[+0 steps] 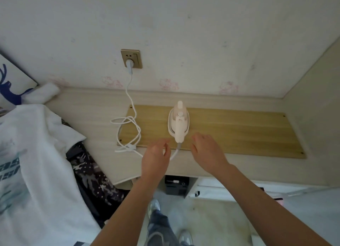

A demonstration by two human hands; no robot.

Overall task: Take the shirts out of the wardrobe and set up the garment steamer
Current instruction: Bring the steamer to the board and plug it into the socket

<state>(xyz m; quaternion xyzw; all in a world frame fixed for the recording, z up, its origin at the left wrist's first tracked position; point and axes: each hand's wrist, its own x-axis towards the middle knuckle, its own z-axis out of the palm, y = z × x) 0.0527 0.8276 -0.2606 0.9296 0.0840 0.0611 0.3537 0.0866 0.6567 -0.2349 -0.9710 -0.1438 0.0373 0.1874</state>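
A white handheld garment steamer (178,122) stands on a yellow wooden board (239,130) that lies on the pale desk (95,113). Its white cord (128,128) lies in loops at the board's left end, and its plug (129,64) sits in the wall socket (131,58). My left hand (156,154) and my right hand (207,150) hover just in front of the steamer, one on each side of its handle, fingers apart, holding nothing. A white shirt (33,163) with teal print lies at the left over a dark patterned garment (93,177).
The white wall rises behind the desk and a side panel (312,117) closes off the right. A picture with a blue deer (11,87) leans at the far left beside a white cloth (43,93). Below the desk edge are a black box (176,185), the floor and my shoes.
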